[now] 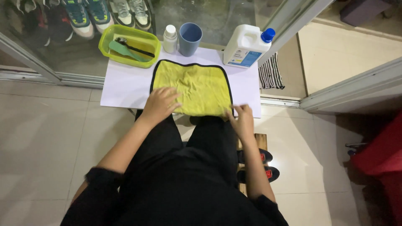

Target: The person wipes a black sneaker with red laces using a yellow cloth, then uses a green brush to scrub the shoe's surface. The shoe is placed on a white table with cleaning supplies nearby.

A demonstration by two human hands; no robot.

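My left hand [160,104] lies flat, fingers spread, on the soft, limp yellow cloth [190,88]; my right hand [241,119] pinches its corner.

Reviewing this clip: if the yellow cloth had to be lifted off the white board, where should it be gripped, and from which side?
Probably the near edge of the yellow cloth, from the person's side. It lies flat, and the right hand already touches its near right corner while the left hand rests on its near left part; pinching both near corners looks easiest.

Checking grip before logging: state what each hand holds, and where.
The left hand lies flat on the yellow cloth at its near left corner, pressing rather than gripping. The right hand pinches the cloth's near right corner.
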